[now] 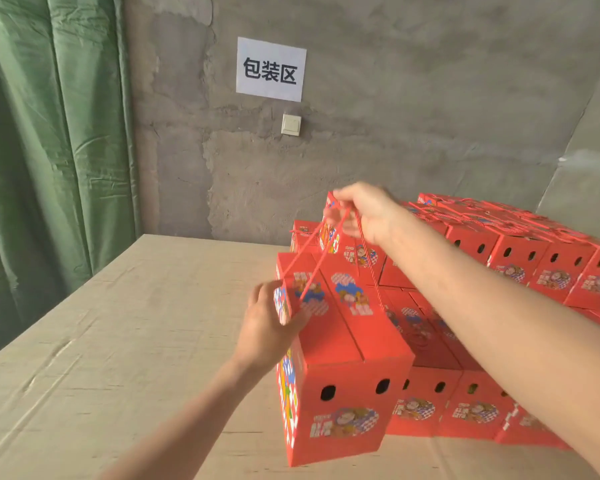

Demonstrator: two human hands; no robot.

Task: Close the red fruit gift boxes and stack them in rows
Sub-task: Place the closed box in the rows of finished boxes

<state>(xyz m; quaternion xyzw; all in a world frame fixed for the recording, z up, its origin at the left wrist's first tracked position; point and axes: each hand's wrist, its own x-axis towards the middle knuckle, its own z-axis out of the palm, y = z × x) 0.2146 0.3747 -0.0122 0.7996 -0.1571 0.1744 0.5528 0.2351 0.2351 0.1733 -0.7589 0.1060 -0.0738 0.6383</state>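
Note:
A red fruit gift box [340, 344] with cartoon prints and two round holes in its near face hangs tilted above the cardboard-covered surface [118, 323]. Its lid is closed. My right hand [364, 213] is raised above it, gripping the red cord handles [312, 268] that run up from the lid. My left hand [271, 323] presses against the box's left side near the top edge, thumb on the lid. Stacked rows of identical red boxes [520, 258] fill the right side, two layers high at the back and one layer [465, 407] right beside the held box.
A bare grey concrete wall stands behind, with a white paper sign [271, 69] and a light switch [291, 125]. Green curtain fabric [49, 150] hangs along the left. The cardboard surface stretches left and forward of the boxes.

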